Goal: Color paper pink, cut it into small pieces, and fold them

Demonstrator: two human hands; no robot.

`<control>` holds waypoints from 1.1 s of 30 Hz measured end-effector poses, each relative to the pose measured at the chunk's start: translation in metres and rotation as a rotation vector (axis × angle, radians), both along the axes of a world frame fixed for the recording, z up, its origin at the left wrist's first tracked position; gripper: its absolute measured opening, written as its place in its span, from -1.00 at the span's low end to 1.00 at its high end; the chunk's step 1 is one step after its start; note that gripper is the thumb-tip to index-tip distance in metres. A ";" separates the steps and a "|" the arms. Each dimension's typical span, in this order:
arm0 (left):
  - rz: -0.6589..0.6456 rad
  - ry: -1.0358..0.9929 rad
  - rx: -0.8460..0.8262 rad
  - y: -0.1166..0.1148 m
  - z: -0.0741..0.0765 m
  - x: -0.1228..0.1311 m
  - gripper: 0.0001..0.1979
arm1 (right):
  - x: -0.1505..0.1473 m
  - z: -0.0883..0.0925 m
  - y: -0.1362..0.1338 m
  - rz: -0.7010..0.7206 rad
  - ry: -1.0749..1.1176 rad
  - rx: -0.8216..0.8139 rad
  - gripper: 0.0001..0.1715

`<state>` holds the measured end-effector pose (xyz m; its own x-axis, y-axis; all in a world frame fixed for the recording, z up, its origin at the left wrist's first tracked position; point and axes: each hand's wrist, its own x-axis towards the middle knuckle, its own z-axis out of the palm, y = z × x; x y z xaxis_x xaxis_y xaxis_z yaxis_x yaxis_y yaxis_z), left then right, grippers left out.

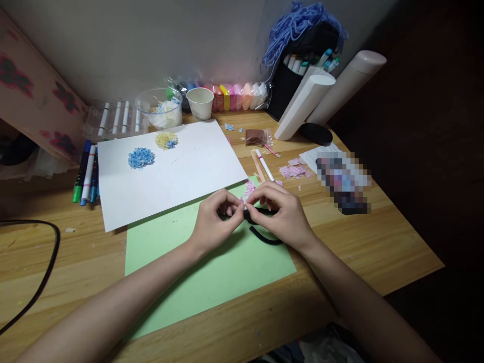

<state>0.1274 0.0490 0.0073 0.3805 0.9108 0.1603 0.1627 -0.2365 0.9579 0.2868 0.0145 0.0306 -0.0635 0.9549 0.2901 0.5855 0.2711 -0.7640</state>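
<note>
From afar, I work above a desk (370, 237), a green sheet (212, 277) under my fingers (237, 215), a white sheet (189, 176) beyond them leftward; my left hand (215, 221) and right hand (288, 214) pinch a tiny pink scrap (244, 201) between them.

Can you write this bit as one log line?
Left hand: pinching small pinkish piece | Right hand: pinching same piece | Underneath: green sheet | On white sheet: blue clump, yellow-and-blue clump
</note>
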 end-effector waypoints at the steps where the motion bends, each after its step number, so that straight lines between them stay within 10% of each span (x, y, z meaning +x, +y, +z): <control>1: -0.003 0.000 -0.003 0.000 0.000 0.000 -0.90 | 0.000 0.000 0.000 -0.001 0.010 -0.009 -0.91; 33: -0.047 -0.016 -0.071 0.001 0.001 -0.001 -0.90 | 0.004 -0.006 0.005 -0.002 0.338 -0.343 -0.91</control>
